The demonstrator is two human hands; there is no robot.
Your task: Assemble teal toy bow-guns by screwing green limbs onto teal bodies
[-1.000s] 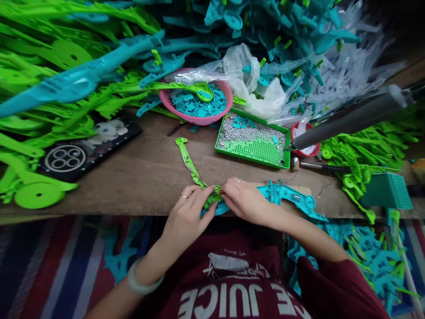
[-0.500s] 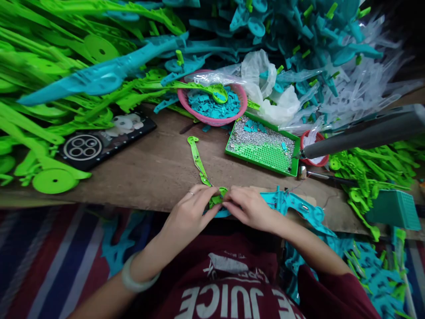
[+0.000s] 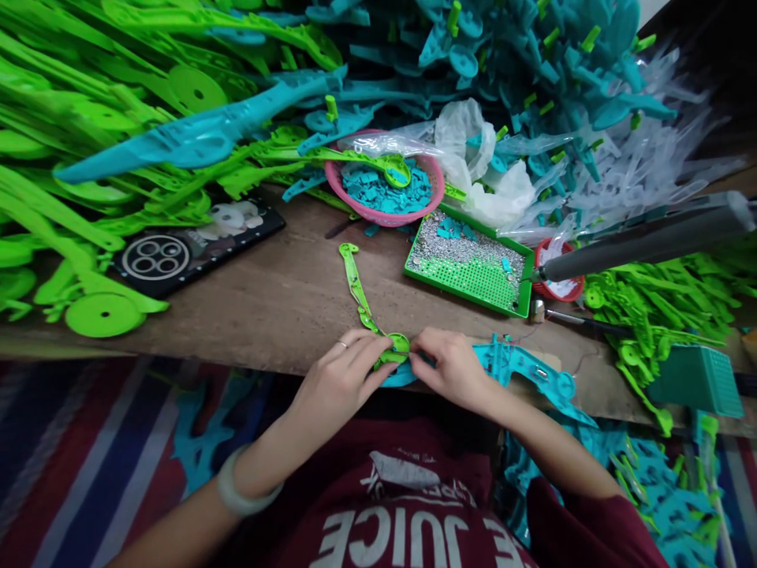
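Note:
A long green plastic part [image 3: 359,293] lies on the wooden bench [image 3: 277,304], running from the middle down to the front edge. My left hand [image 3: 340,380] pinches its round near end. My right hand [image 3: 453,367] pinches the same spot from the right, fingers closed. Under both hands lies a teal plastic part [image 3: 523,371], stretching right along the bench edge.
A pink basket [image 3: 385,183] of teal bits and a green tray [image 3: 467,267] of small metal pieces stand behind. A small red cup [image 3: 559,268] and a grey tool arm [image 3: 644,241] are on the right. Heaps of green parts [image 3: 88,158] and teal parts [image 3: 502,55] surround the bench. A black card [image 3: 177,252] lies at left.
The view has shifted slightly, so things sit a little right and lower. Both hands stay pinched at the green part's near end, with only small finger movement.

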